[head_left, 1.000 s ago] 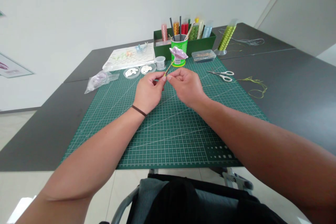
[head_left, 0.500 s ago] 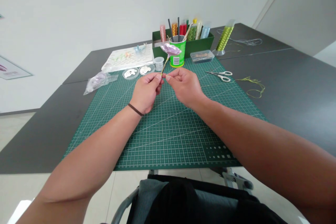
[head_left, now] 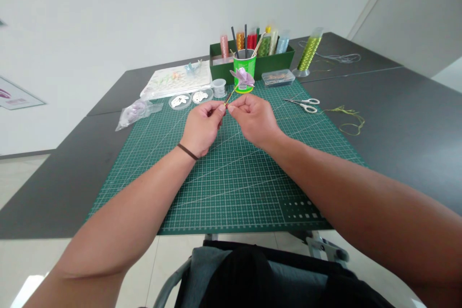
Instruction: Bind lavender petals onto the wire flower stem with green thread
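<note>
A pale purple artificial flower [head_left: 243,77] on a thin stem [head_left: 231,95] rises above my hands, tilted to the right. My left hand [head_left: 202,126] is closed, pinching the lower stem between thumb and forefinger. Close beside it, almost touching, my right hand [head_left: 255,120] makes a pinch at the stem's lower part. What its fingertips hold is too small to make out. Both hands are above the green cutting mat [head_left: 231,187].
Behind the flower stand a green can [head_left: 239,63] of tools and a green box [head_left: 276,61] of thread spools. Scissors [head_left: 306,104] and yellow-green thread [head_left: 352,118] lie right. Two dishes of white pieces [head_left: 179,101], a white board [head_left: 169,82] and a plastic bag [head_left: 133,113] lie left.
The flower head has tipped right and downward and turned, its stem now leaning more. Both hands stay nearly in place, with the fingertips a little closer together.
</note>
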The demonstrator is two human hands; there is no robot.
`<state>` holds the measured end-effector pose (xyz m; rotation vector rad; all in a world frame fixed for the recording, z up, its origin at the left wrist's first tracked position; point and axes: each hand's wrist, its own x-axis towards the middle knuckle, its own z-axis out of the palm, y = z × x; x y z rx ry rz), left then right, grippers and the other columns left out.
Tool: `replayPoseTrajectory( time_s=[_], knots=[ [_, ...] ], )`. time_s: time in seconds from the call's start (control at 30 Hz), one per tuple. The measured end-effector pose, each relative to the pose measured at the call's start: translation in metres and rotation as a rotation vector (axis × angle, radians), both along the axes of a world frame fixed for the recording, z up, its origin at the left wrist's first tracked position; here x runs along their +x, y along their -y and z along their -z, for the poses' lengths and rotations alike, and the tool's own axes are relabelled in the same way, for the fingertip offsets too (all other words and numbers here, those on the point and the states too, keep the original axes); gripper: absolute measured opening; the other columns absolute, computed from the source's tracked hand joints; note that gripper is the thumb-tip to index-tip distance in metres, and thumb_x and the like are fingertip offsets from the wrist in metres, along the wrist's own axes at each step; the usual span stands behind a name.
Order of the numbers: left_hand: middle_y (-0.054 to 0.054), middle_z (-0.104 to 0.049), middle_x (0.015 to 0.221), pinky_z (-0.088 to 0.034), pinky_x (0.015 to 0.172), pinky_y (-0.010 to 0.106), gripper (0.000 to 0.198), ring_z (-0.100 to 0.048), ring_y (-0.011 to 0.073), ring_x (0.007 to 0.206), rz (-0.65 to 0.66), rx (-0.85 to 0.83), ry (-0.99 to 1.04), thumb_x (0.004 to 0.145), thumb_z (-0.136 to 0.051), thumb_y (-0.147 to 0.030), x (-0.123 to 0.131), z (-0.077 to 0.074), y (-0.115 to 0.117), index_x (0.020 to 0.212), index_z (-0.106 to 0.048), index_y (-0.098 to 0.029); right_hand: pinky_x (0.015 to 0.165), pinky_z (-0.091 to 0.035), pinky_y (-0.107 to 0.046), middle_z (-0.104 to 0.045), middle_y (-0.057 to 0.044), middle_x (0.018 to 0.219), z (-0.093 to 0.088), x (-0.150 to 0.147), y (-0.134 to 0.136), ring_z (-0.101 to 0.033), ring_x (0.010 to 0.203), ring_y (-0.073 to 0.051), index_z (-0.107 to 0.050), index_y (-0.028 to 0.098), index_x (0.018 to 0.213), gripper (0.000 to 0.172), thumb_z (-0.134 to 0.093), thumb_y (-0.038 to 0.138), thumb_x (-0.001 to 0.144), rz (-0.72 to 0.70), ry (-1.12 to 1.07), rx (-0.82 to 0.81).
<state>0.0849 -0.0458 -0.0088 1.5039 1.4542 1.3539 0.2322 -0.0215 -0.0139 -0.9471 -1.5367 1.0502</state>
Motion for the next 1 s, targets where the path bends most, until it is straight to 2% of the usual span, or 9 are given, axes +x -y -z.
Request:
replayPoseTrajectory(
  time_s=[0.23, 0.37, 0.53, 0.67, 0.83, 0.9, 1.0],
  knots=[
    [0.000, -0.070, 0.070, -0.052, 0.061, 0.025, 0.011, -0.061, 0.0124, 0.064, -0.029, 0.041, -0.074, 0.098, -0.071, -0.026, -0.001, 0.002, -0.001, 0.095, -0.079, -0.019, 0.052, -0.028, -0.027, -0.042, 0.009, 0.056, -0.007, 0.000, 0.005, -0.034, 0.053, -0.009, -0.058, 0.022, 0.077, 0.021, -0.067, 0.012, 0.094, 0.020, 0.009, 0.003],
    [0.001, -0.073, 0.075, -0.055, 0.065, 0.024, 0.009, -0.065, 0.0116, 0.066, -0.041, 0.037, -0.065, 0.098, -0.071, -0.021, 0.001, -0.001, 0.000, 0.094, -0.078, -0.018, 0.052, -0.028, -0.027, -0.043, 0.008, 0.057, -0.006, 0.000, 0.004, -0.036, 0.054, -0.010, -0.058, 0.022, 0.078, 0.021, -0.068, 0.013, 0.094, 0.016, 0.009, 0.000],
    [0.001, -0.074, 0.075, -0.049, 0.055, 0.021, 0.006, -0.066, 0.0111, 0.064, -0.063, -0.001, -0.045, 0.097, -0.074, -0.021, 0.003, -0.004, 0.004, 0.098, -0.078, -0.017, 0.052, -0.031, -0.026, -0.051, 0.007, 0.060, -0.002, -0.001, 0.002, -0.041, 0.055, -0.009, -0.058, 0.022, 0.079, 0.019, -0.067, 0.014, 0.094, -0.010, -0.018, 0.005],
    [0.004, -0.078, 0.085, -0.047, 0.053, 0.020, 0.009, -0.070, 0.0116, 0.068, -0.046, -0.007, 0.015, 0.095, -0.077, -0.024, 0.002, -0.002, 0.003, 0.099, -0.078, -0.017, 0.053, -0.032, -0.025, -0.054, 0.006, 0.061, -0.001, -0.001, 0.001, -0.044, 0.055, -0.009, -0.057, 0.021, 0.078, 0.019, -0.066, 0.013, 0.093, -0.010, -0.036, 0.017],
    [0.001, -0.075, 0.080, -0.050, 0.059, 0.021, 0.007, -0.063, 0.0096, 0.064, -0.023, 0.015, 0.075, 0.090, -0.081, -0.021, 0.001, -0.002, 0.001, 0.095, -0.078, -0.017, 0.052, -0.029, -0.026, -0.051, 0.007, 0.059, 0.002, 0.000, -0.003, -0.040, 0.054, -0.009, -0.058, 0.022, 0.080, 0.017, -0.068, 0.014, 0.092, -0.008, -0.014, 0.047],
    [0.000, -0.072, 0.076, -0.048, 0.058, 0.021, 0.004, -0.059, 0.0093, 0.062, -0.003, 0.013, 0.108, 0.092, -0.078, -0.021, 0.002, -0.003, 0.001, 0.092, -0.077, -0.017, 0.052, -0.028, -0.026, -0.049, 0.007, 0.059, 0.003, 0.000, -0.004, -0.038, 0.054, -0.009, -0.058, 0.022, 0.080, 0.018, -0.068, 0.015, 0.093, -0.001, -0.005, 0.049],
    [0.000, -0.067, 0.072, -0.043, 0.055, 0.021, 0.014, -0.054, 0.0096, 0.061, 0.029, 0.006, 0.149, 0.097, -0.070, -0.026, 0.004, -0.004, 0.002, 0.088, -0.077, -0.018, 0.053, -0.028, -0.026, -0.048, 0.007, 0.060, 0.004, -0.001, -0.004, -0.038, 0.055, -0.009, -0.056, 0.022, 0.080, 0.019, -0.068, 0.015, 0.093, 0.006, 0.003, 0.052]
  ],
)
